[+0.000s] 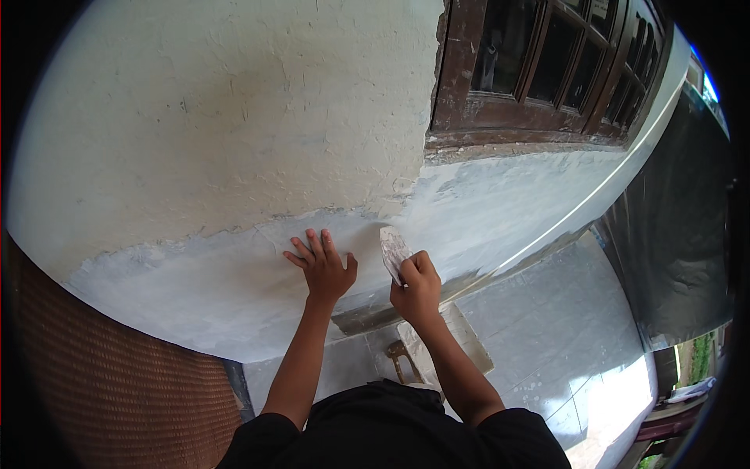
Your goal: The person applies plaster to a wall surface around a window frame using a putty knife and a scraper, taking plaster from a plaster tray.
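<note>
With fingers spread, my left hand (325, 270) rests flat against the white-coated lower part of the wall (203, 285). Just to its right, my right hand (418, 291) is closed round a putty knife (394, 252), whose broad blade is smeared with pale filler. The blade points up toward the wall; whether its edge touches the surface I cannot tell. My fingers hide the knife's handle. Above both hands, a ragged line parts the white coat from the rough cream wall (258, 102).
A brown-framed window (539, 78) sits at upper right. Below my right forearm, a filler-stained tray (461, 344) stands on the grey tiled floor (539, 328), beside a brown curved handle (400, 361). Woven brown matting (117, 375) lies at left; dark sheeting (672, 211) hangs at right.
</note>
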The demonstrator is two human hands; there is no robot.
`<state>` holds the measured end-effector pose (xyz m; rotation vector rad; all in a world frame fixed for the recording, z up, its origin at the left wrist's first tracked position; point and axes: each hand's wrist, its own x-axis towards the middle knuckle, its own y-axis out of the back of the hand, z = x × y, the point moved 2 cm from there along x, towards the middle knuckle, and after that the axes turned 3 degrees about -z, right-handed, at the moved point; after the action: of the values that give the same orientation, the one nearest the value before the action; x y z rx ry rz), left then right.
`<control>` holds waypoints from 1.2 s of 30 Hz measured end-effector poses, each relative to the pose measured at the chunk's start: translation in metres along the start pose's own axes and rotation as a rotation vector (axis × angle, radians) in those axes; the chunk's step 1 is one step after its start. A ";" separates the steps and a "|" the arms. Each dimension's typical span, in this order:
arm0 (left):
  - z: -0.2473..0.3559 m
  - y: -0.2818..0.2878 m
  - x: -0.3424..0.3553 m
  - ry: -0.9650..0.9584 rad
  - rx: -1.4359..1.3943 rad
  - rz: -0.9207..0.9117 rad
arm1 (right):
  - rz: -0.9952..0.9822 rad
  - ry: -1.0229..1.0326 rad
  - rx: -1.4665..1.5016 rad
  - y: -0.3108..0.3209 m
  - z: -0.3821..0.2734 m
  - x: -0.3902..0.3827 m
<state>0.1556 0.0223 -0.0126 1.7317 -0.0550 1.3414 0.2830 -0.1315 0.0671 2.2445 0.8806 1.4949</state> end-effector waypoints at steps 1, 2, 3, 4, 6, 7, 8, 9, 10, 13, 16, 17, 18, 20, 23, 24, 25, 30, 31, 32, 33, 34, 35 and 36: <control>-0.001 -0.001 -0.001 0.006 -0.001 0.001 | -0.017 -0.035 0.071 0.014 -0.001 0.008; -0.001 -0.003 -0.002 0.005 0.001 0.002 | -0.039 -0.065 0.105 0.027 -0.002 0.016; -0.001 -0.003 -0.002 0.002 0.001 0.002 | -0.044 -0.017 0.113 0.041 0.000 0.025; -0.002 -0.002 -0.001 0.009 0.001 0.006 | -0.074 -0.009 0.125 0.054 0.000 0.036; -0.001 -0.001 0.001 -0.027 -0.023 0.056 | -0.110 0.018 0.132 0.077 -0.003 0.058; -0.002 0.000 0.002 -0.021 -0.023 0.060 | -0.117 0.039 0.132 0.084 -0.004 0.068; -0.003 0.000 0.001 -0.020 -0.021 0.060 | -0.130 0.069 0.111 0.087 -0.002 0.076; -0.003 -0.001 0.001 -0.020 -0.020 0.060 | -0.139 0.086 0.071 0.091 -0.003 0.084; -0.003 -0.001 0.001 -0.013 -0.019 0.063 | -0.167 0.097 0.054 0.095 -0.003 0.090; -0.002 -0.002 0.000 -0.012 -0.012 0.060 | -0.214 0.068 0.110 0.094 0.004 0.100; -0.001 -0.003 -0.001 0.021 -0.020 0.017 | -0.209 0.079 0.197 0.083 0.015 0.104; -0.001 -0.002 0.000 0.011 -0.022 0.031 | -0.187 0.129 0.210 0.080 0.018 0.105; -0.001 -0.002 0.000 -0.001 -0.027 0.044 | -0.188 0.130 0.209 0.076 0.020 0.106; 0.001 -0.003 0.000 -0.004 -0.033 0.053 | -0.196 0.099 0.245 0.068 0.024 0.109; 0.003 -0.001 0.002 -0.012 -0.036 0.072 | -0.084 0.236 0.033 0.062 0.030 0.118; 0.002 -0.001 0.002 -0.011 -0.033 0.080 | -0.059 0.215 0.023 0.064 0.027 0.121; 0.001 0.000 0.001 -0.008 -0.032 0.079 | -0.061 0.217 0.025 0.065 0.027 0.122; -0.001 0.000 0.001 -0.006 -0.014 0.088 | -0.004 0.005 0.317 0.085 0.030 0.124; 0.000 0.000 0.001 -0.005 -0.017 0.088 | -0.033 0.034 0.297 0.084 0.029 0.123; 0.000 -0.001 0.002 -0.002 -0.021 0.091 | -0.089 0.092 0.255 0.079 0.030 0.123; 0.001 -0.001 0.002 -0.001 -0.027 0.094 | -0.116 0.119 0.161 0.074 0.031 0.124; 0.003 -0.002 0.002 -0.002 -0.032 0.094 | -0.078 0.138 0.138 0.072 0.033 0.126; 0.005 -0.002 0.003 -0.004 -0.031 0.092 | -0.041 0.157 0.116 0.071 0.035 0.128; 0.003 -0.002 0.003 -0.001 -0.020 0.092 | 0.010 0.110 0.186 0.072 0.035 0.132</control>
<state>0.1598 0.0230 -0.0116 1.7309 -0.1503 1.4023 0.3734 -0.0993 0.1883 2.3163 1.0838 1.6139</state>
